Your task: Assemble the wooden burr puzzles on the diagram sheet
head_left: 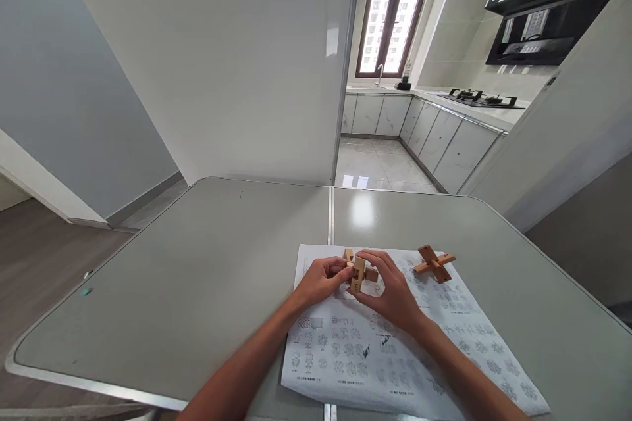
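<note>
- Wooden blocks of pale colour make up a small interlocking puzzle point(358, 275), which is located above the upper part of a printed sheet, between the two hands.
- Left hand point(322, 281) grasps this puzzle from its left side; the thumb and the bent fingers are closed together on the wood.
- Right hand point(390, 286) grasps it from the other side: the index finger reaches over the top end of one upright block, and the thumb is at its lower end. This block carries a dark mark near the bottom.
- Whether the puzzle touches the paper under it, I cannot tell.
- Reddish-brown wooden cross point(434, 264), made of crossed pieces, rests near the right upper corner of the sheet, apart from both hands.
- White printed sheet point(345, 368) lies under the hands and forearms, showing many rows of small line drawings; the captions are too small to read.
- Grey table point(197, 289) supports the sheet, and a metal seam point(331, 217) divides its top.
- Small greenish spot point(87, 291) is seen near the left edge of the table.
- Beyond the table, a kitchen shows a window point(395, 13), a gas stove point(481, 100) and a black range hood point(557, 10).
</note>
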Demonstrator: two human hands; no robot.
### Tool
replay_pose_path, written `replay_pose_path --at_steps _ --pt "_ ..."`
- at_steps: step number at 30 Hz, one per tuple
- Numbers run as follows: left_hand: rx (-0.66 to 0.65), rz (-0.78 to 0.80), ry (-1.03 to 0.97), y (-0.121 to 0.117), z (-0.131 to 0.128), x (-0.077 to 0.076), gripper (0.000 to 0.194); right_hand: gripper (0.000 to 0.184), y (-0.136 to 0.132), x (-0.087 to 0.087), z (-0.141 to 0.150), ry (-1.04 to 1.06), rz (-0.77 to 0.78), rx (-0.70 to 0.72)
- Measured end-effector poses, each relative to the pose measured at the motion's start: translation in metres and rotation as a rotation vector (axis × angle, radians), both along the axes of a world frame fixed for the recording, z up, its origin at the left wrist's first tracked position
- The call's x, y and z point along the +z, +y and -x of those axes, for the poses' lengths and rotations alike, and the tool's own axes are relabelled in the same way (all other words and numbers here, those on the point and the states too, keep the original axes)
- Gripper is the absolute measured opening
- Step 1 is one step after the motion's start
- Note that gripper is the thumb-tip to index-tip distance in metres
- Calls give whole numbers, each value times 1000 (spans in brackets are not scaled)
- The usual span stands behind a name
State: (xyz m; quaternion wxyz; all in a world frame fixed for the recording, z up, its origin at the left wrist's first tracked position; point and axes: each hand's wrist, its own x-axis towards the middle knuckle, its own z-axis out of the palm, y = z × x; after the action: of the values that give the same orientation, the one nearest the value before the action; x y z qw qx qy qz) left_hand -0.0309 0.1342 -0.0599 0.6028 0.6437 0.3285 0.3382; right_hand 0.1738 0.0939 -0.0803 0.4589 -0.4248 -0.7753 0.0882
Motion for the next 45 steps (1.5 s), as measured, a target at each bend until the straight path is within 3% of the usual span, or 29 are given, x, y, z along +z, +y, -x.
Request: replay_pose_path --at_steps 15,20,33,41,45 --pt "22 6 -3 0 0 -1 51 57 0 3 2 -15 0 -7" --pt "53 1 16 -2 -1 0 50 65 -1 3 1 -44 10 11" --pt "-71 79 -20 -1 2 2 58 57 -6 7 5 50 101 75" --pt "-73 74 -72 -1 3 4 53 59 -5 7 7 101 134 127" --pt "-58 85 -57 -1 2 2 53 61 -5 9 5 91 111 81"
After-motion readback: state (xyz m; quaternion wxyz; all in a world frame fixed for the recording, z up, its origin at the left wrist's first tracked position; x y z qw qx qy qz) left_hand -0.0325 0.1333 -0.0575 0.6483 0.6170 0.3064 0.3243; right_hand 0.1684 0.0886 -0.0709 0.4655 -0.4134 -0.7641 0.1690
